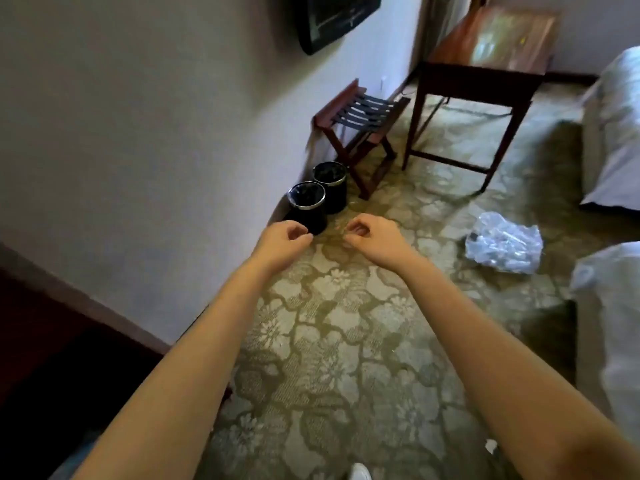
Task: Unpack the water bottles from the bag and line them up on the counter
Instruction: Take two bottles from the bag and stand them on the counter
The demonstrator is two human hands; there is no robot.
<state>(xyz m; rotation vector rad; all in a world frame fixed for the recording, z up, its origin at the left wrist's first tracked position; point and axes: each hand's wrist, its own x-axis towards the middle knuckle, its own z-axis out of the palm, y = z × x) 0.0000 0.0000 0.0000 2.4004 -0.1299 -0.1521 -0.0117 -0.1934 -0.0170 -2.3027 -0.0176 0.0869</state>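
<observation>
Head view: left hand & right hand out front, fingers loosely curled, gripping nothing. Clear plastic bag on carpet, well off to right; bottles inside blurry. Step: approach, nothing unpacked yet. Next, prob: turn right, crouch, grab bag.

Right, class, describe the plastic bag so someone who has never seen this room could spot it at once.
Find the wooden desk at the far end, then follow the patterned carpet back along the white bed on the right. The bag lies on the carpet off that bed's near corner. It alone is clear, crinkled plastic, unlike the two black bins by the left wall.
</observation>
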